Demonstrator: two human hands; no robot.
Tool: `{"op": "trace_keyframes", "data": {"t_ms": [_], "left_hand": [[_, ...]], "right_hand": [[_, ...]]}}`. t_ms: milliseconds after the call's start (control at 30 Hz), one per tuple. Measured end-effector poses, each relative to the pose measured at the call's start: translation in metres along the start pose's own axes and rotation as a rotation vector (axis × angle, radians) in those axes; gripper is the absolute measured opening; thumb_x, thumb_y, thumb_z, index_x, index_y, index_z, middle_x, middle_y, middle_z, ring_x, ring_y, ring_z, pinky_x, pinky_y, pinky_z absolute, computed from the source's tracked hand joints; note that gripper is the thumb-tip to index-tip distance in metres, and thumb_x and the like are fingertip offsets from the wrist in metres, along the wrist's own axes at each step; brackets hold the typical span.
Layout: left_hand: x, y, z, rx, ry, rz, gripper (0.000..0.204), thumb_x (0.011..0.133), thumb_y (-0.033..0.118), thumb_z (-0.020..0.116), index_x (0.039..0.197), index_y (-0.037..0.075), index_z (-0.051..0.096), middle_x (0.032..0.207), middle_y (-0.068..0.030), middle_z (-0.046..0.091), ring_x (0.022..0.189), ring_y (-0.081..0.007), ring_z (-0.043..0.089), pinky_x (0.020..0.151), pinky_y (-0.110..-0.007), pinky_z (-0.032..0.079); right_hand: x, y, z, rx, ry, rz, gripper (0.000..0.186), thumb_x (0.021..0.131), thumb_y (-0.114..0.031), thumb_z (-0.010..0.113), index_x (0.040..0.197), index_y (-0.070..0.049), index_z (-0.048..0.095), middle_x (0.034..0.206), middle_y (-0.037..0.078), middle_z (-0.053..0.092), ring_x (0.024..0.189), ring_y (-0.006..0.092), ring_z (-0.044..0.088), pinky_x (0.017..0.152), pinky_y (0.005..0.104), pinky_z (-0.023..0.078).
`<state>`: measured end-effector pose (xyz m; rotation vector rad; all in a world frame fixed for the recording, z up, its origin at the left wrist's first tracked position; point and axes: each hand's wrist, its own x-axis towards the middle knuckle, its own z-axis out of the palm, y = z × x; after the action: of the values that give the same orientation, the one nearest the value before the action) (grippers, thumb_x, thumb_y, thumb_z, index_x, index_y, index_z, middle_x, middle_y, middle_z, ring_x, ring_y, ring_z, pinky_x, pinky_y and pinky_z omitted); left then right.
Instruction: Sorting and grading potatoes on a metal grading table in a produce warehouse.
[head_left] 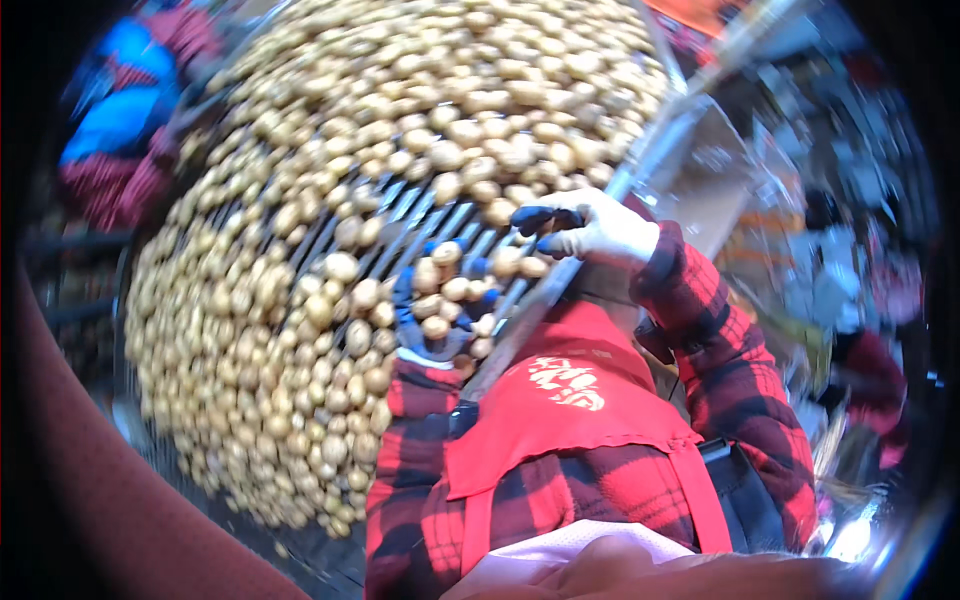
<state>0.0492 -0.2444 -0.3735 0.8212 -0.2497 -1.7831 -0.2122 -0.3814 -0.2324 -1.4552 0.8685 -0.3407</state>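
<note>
My left hand (408,312), in a glove with a blue palm, is turned up and cupped around several small potatoes (455,289). Its fingers curl at their sides, just above a slatted metal rack (405,215). To its upper right is my right hand (595,228), in a white glove with dark blue fingertips. Thumb and fingers there are bent with a gap between them, and I see nothing held. Loose potatoes (507,262) lie just below its fingertips, near the rack's edge.
A thick spread of potatoes (270,400) covers most of the rack. A metal side rail (530,325) runs along its right edge, against my red apron (570,400). Another person in blue and red sleeves (125,110) is at the far left. Blurred bags and boxes (830,260) fill the right side.
</note>
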Motion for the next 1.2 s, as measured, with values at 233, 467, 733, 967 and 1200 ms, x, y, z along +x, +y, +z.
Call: {"op": "trace_keyframes", "data": {"t_ms": [233, 467, 733, 967, 1200], "left_hand": [[0.039, 0.016, 0.015, -0.139, -0.118, -0.256, 0.046, 0.106, 0.038, 0.045, 0.144, 0.011, 0.047, 0.117, -0.0062, 0.064, 0.100, -0.0239, 0.065, 0.080, -0.041, 0.060], [0.062, 0.000, 0.095, -0.159, -0.059, -0.190, 0.043, 0.105, 0.027, 0.050, 0.143, 0.009, 0.047, 0.124, -0.0068, 0.063, 0.105, -0.0250, 0.065, 0.085, -0.045, 0.060], [0.100, -0.017, 0.123, 0.203, -0.043, 0.073, 0.044, 0.102, 0.019, 0.054, 0.144, 0.008, 0.048, 0.142, -0.0118, 0.055, 0.127, -0.0272, 0.056, 0.107, -0.047, 0.048], [0.126, -0.017, 0.148, 1.336, 0.312, 0.857, 0.041, 0.091, 0.017, 0.068, 0.127, 0.000, 0.061, 0.130, -0.0152, 0.062, 0.124, -0.0286, 0.056, 0.111, -0.042, 0.041], [0.119, -0.015, 0.145, 1.908, 0.487, 0.662, 0.053, 0.086, 0.038, 0.068, 0.134, 0.018, 0.060, 0.145, -0.0130, 0.049, 0.137, -0.0363, 0.040, 0.114, -0.063, 0.024]], "right_hand": [[-0.221, 0.107, -0.046, 0.401, 0.895, 0.579, 0.030, 0.092, -0.016, 0.069, 0.120, -0.006, 0.069, 0.098, 0.002, 0.072, 0.072, 0.0104, 0.065, 0.056, 0.0238, 0.047], [-0.231, 0.203, -0.023, -0.794, 1.035, 0.737, 0.055, 0.087, -0.026, 0.071, 0.138, -0.010, 0.059, 0.139, 0.020, 0.058, 0.132, 0.0409, 0.050, 0.111, 0.0473, 0.040], [0.023, 0.059, 0.035, 1.234, 0.631, 0.006, 0.055, 0.100, -0.044, 0.061, 0.145, -0.015, 0.051, 0.119, -0.001, 0.062, 0.102, 0.0134, 0.057, 0.090, 0.0298, 0.048], [0.069, 0.089, 0.039, 0.181, 0.622, -0.530, 0.040, 0.102, -0.035, 0.057, 0.135, -0.012, 0.053, 0.124, 0.007, 0.063, 0.114, 0.0201, 0.062, 0.102, 0.0378, 0.050], [0.103, 0.139, 0.054, 1.506, 0.067, -0.299, 0.036, 0.110, -0.024, 0.039, 0.142, -0.011, 0.048, 0.138, 0.006, 0.056, 0.130, 0.0221, 0.051, 0.112, 0.0404, 0.042]]}}
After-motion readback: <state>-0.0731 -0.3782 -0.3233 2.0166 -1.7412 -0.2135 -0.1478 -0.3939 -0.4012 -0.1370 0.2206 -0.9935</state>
